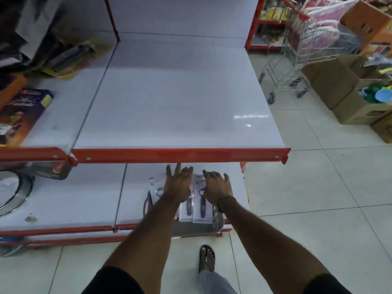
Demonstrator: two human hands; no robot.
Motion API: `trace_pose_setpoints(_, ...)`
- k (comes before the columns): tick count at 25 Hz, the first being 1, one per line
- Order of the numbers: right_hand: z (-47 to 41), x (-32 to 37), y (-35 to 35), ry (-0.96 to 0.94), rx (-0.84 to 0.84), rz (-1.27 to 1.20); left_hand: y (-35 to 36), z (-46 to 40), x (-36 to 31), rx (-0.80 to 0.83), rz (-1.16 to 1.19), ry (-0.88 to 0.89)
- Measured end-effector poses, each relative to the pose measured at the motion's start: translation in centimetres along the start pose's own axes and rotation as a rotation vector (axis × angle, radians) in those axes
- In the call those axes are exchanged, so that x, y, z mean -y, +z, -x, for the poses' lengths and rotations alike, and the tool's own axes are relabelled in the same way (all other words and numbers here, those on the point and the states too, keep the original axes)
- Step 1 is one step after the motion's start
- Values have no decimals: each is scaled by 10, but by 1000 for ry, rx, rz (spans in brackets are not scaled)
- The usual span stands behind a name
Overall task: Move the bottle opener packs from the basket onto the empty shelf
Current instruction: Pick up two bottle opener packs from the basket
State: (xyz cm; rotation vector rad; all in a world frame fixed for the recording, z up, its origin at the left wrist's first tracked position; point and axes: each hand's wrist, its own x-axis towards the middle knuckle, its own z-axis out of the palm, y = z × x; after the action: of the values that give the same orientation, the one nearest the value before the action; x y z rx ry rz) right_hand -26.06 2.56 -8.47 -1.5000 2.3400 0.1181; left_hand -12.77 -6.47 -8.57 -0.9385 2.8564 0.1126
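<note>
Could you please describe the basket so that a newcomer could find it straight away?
Find the big bare white shelf with the red front edge. On the lower shelf beneath it sits a grey basket, under both hands, the only container there holding white carded bottle opener packs.

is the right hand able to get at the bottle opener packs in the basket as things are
Probably yes: the right hand is spread directly above the bottle opener packs in the grey basket, with nothing between. The upper shelf's red edge overhangs farther back, clear of it.

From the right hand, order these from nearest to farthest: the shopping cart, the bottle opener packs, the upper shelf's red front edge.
1. Bottle opener packs, directly under the right hand.
2. Red front edge, just above.
3. Shopping cart, far right on the floor.
</note>
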Motion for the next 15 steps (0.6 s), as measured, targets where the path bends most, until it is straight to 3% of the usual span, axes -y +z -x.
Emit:
trace_pose_setpoints(4, -9, -6, 0, -16, -145, 31, 5, -8, 7, -227, 75, 76)
trace_pose_setpoints(12, 4, -4, -15, 38, -235, -90, -8, -17, 6, -125, 204, -8)
trace_pose_setpoints(15, 17, 0, -27, 60, -273, -169, -22, -6, 4, -170, 323, -21)
